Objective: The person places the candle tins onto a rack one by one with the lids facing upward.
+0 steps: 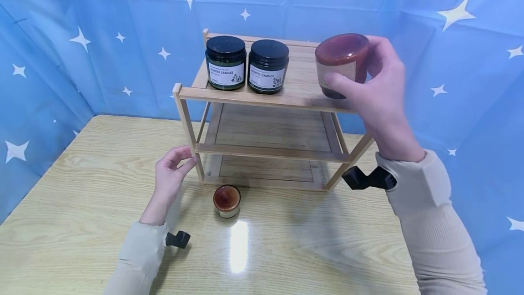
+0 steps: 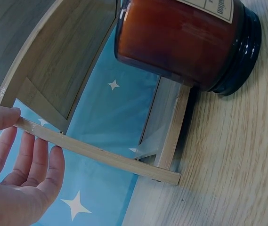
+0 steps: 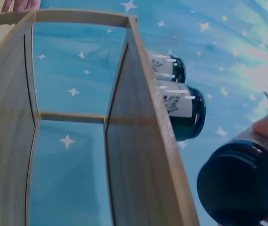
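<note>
My right hand [image 1: 382, 83] holds an amber candle jar [image 1: 341, 65] above the right end of the top board of a three-tier wooden shelf [image 1: 266, 154]. The jar is upside down, its dark lid [image 3: 239, 186] lowest. With thumb and fingers, my left hand [image 2: 23, 169] pinches the shelf's front left leg [image 2: 96, 153]. On the top board's left side, two dark green candle jars [image 1: 226, 74] [image 1: 268, 76] with black lids stand upright, labels forward. A second amber candle jar [image 1: 227, 199] stands lid-down on the table before the shelf.
The pale wooden table [image 1: 82, 185] carries the shelf near its back edge. Behind and to both sides hangs a blue curtain [image 1: 135, 26] with white stars. Black wrist mounts [image 1: 368, 179] stick out from both sleeves.
</note>
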`<action>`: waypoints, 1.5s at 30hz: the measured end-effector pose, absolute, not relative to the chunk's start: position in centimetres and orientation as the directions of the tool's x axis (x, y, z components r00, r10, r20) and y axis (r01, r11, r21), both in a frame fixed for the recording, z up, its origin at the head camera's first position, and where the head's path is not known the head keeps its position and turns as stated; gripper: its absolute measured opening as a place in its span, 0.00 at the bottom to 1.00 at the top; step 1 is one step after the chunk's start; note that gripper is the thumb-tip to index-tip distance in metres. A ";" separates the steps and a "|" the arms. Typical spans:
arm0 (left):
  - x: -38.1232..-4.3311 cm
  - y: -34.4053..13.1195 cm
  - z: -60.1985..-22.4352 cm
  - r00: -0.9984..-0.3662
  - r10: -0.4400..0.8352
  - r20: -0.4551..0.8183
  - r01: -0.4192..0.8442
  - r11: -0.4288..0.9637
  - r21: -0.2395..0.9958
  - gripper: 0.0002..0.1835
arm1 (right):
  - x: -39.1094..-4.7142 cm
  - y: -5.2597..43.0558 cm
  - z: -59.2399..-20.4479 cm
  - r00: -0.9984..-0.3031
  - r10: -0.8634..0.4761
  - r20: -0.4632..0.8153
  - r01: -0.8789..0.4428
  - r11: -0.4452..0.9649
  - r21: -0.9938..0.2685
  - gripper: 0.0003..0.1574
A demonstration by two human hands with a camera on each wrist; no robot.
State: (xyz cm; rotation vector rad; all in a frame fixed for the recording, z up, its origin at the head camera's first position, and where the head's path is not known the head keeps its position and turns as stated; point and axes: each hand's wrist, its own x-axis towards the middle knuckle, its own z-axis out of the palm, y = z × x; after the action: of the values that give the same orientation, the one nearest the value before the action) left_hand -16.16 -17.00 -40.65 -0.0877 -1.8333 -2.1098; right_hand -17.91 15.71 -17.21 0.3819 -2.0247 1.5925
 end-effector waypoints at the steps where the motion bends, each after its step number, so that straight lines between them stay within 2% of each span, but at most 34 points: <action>1: -16.2 -17.0 -40.6 -0.939 -0.215 0.267 0.295 -0.108 0.949 0.19 | -18.1 15.7 -17.2 -0.822 0.103 0.560 -0.518 0.271 -0.811 0.26; 9: -16.1 -17.0 -40.6 -0.939 -0.213 0.270 0.297 -0.107 0.949 0.19 | -19.0 15.7 -17.1 -0.839 0.118 0.531 -0.495 0.236 -0.836 0.31; 20: -16.0 -17.0 -40.5 -0.939 -0.212 0.272 0.295 -0.086 0.952 0.20 | -19.1 15.2 -16.7 -0.853 0.130 0.505 -0.416 0.415 -0.809 0.35; 30: -16.1 -17.0 -40.5 -0.939 -0.214 0.268 0.292 -0.086 0.953 0.19 | -20.0 15.0 -16.9 -0.854 0.105 0.509 -0.430 0.407 -0.806 0.33; 39: -16.2 -17.0 -40.6 -0.937 -0.212 0.278 0.303 -0.094 0.948 0.19 | -20.6 14.7 -16.8 -0.883 0.077 0.464 -0.364 0.511 -0.778 0.41; 45: -16.2 -17.0 -40.6 -0.938 -0.212 0.275 0.301 -0.100 0.948 0.20 | -20.9 14.3 -16.8 -0.895 0.054 0.442 -0.338 0.564 -0.753 0.42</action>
State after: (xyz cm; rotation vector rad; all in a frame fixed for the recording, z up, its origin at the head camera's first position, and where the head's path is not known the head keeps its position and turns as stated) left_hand -16.17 -17.02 -40.60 -0.0966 -1.8380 -2.1019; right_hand -20.88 14.34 -16.80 0.2291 -2.3826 1.2749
